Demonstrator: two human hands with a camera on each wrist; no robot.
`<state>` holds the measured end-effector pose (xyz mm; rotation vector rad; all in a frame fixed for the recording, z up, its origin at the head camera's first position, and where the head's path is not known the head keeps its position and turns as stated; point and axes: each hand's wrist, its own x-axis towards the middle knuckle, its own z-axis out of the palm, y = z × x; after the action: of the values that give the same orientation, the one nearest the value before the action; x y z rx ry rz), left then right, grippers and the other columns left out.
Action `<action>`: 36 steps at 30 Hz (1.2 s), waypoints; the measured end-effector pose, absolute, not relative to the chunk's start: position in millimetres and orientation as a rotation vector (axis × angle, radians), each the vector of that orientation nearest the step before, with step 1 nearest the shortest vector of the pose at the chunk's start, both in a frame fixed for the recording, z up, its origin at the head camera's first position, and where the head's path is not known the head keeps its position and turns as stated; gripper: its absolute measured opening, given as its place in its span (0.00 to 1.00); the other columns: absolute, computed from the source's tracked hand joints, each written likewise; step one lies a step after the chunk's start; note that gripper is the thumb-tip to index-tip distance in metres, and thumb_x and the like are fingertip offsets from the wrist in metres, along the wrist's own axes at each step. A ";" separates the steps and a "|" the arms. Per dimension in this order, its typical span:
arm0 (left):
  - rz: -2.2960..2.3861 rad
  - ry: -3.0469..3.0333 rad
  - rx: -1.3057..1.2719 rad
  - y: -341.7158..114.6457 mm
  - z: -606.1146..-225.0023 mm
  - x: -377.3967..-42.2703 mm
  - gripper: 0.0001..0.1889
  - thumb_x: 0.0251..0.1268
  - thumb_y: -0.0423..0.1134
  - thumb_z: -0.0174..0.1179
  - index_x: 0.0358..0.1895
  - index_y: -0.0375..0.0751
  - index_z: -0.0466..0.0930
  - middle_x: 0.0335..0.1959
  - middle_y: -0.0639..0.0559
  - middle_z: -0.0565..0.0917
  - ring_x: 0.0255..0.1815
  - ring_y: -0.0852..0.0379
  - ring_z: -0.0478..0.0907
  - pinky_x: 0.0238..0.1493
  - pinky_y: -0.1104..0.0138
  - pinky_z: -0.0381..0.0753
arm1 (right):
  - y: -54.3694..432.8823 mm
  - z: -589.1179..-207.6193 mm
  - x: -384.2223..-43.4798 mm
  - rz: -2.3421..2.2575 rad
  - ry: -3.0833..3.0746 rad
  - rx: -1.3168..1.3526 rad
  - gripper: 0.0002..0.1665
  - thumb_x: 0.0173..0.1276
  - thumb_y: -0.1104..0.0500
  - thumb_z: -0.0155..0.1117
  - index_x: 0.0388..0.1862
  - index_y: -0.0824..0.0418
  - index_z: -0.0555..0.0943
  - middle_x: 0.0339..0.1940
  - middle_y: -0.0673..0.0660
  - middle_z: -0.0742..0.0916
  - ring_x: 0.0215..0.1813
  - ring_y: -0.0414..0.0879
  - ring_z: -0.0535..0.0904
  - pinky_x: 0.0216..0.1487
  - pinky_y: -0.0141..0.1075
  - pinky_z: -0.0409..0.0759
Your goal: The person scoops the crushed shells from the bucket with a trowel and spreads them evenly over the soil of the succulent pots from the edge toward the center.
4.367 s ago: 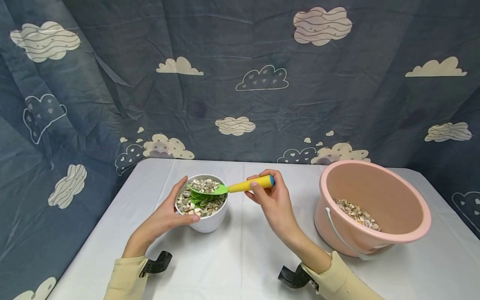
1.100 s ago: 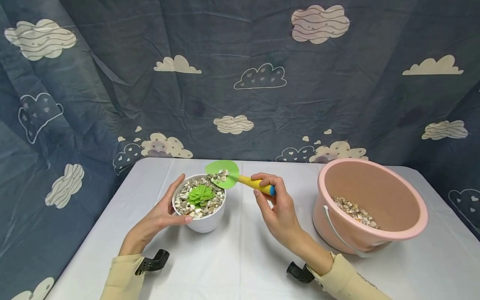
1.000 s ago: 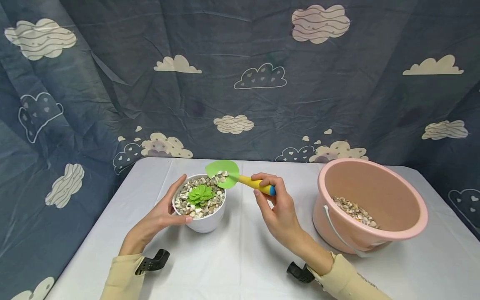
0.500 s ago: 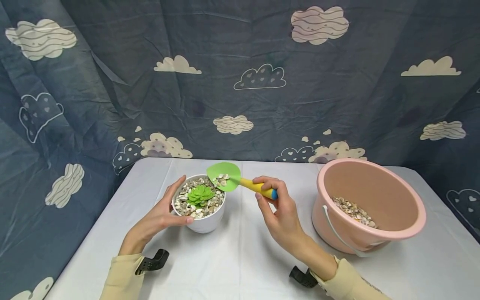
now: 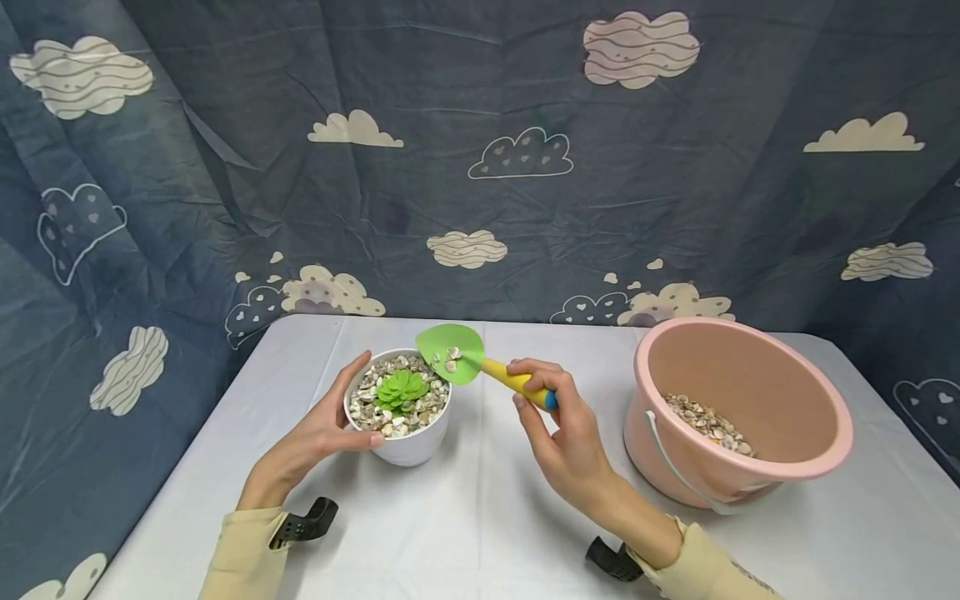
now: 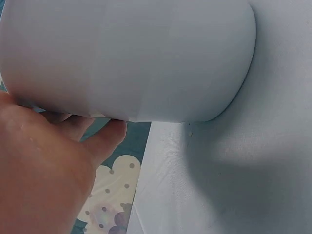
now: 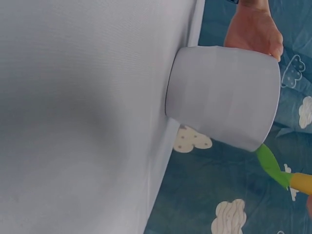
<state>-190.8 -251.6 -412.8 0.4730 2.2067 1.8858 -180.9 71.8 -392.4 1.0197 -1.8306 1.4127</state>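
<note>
My left hand (image 5: 318,437) holds a white flower pot (image 5: 411,452), thumb on the near rim and fingers along the left side. The pot stands upright on the table, filled with small pebble- or shell-like bits around a bright green succulent (image 5: 401,389). My right hand (image 5: 568,437) grips the yellow, blue-ended handle of a toy trowel (image 5: 472,363). Its green blade rests at or just above the pot's right rim, with a few bits on it. In the right wrist view, the blade (image 7: 271,166) meets the pot's rim. The left wrist view shows the pot wall (image 6: 131,58) close up.
At the right stands a pink bucket (image 5: 765,400) with a white handle hanging at its front and more of the same bits (image 5: 708,425) at the bottom. A white cloth (image 5: 450,533) covers the table. A dark cloud-print curtain (image 5: 517,233) hangs behind.
From lying over the succulent with a heap, the trowel blade has come to the right rim and turned its face into view. Fewer bits lie on it. My left hand keeps its place.
</note>
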 end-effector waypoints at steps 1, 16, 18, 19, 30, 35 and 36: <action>1.886 2.216 0.468 -251.3 -413.0 -191.2 0.56 0.50 0.35 0.72 0.80 0.57 0.43 0.80 0.45 0.38 0.76 0.38 0.45 0.70 0.43 0.48 | 72.5 -392.2 -181.1 1.405 -1.824 1.031 0.19 0.57 0.85 0.59 0.43 0.72 0.69 0.54 0.63 0.80 0.58 0.57 0.77 0.57 0.39 0.78; 1.881 2.239 0.445 -248.8 -413.8 -192.2 0.58 0.49 0.35 0.72 0.80 0.56 0.42 0.79 0.42 0.42 0.76 0.38 0.45 0.71 0.42 0.45 | 74.7 -392.1 -182.2 1.444 -1.785 1.076 0.19 0.57 0.86 0.58 0.43 0.73 0.70 0.54 0.65 0.80 0.59 0.59 0.76 0.56 0.41 0.78; 1.891 2.227 0.451 -249.1 -414.1 -192.3 0.58 0.49 0.35 0.72 0.80 0.56 0.42 0.79 0.42 0.42 0.75 0.39 0.47 0.70 0.43 0.47 | 75.1 -391.4 -181.5 1.512 -1.790 1.046 0.19 0.58 0.86 0.57 0.44 0.73 0.69 0.55 0.65 0.79 0.60 0.59 0.76 0.57 0.40 0.78; 1.894 2.223 0.453 -249.3 -414.3 -192.3 0.58 0.49 0.35 0.72 0.80 0.56 0.42 0.79 0.42 0.42 0.75 0.39 0.47 0.70 0.44 0.47 | 75.5 -390.6 -180.9 1.555 -1.795 1.024 0.19 0.59 0.86 0.56 0.45 0.73 0.69 0.55 0.65 0.79 0.60 0.59 0.75 0.57 0.40 0.77; 1.862 2.257 0.427 -250.0 -413.8 -192.4 0.57 0.50 0.35 0.73 0.80 0.55 0.43 0.78 0.42 0.45 0.74 0.40 0.51 0.65 0.63 0.61 | 90.0 -365.3 -173.9 2.217 -1.689 0.658 0.13 0.72 0.75 0.53 0.51 0.73 0.63 0.58 0.70 0.75 0.62 0.61 0.74 0.59 0.46 0.74; 1.864 2.251 0.423 -249.6 -414.3 -192.3 0.57 0.50 0.34 0.73 0.80 0.56 0.43 0.78 0.42 0.45 0.74 0.40 0.51 0.61 0.71 0.63 | 97.4 -353.3 -168.6 2.350 -1.569 0.558 0.13 0.72 0.75 0.52 0.52 0.71 0.64 0.58 0.71 0.74 0.63 0.62 0.73 0.60 0.47 0.73; 1.864 2.250 0.424 -249.7 -414.5 -192.2 0.57 0.50 0.34 0.73 0.80 0.56 0.43 0.78 0.42 0.44 0.74 0.40 0.51 0.61 0.71 0.63 | 98.8 -351.5 -167.5 2.358 -1.553 0.551 0.13 0.72 0.75 0.52 0.52 0.71 0.64 0.58 0.71 0.74 0.63 0.63 0.73 0.60 0.48 0.73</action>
<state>-192.2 -249.7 -414.5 0.4235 2.2505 1.8638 -167.5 98.8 -351.5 0.5507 -1.5528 2.3576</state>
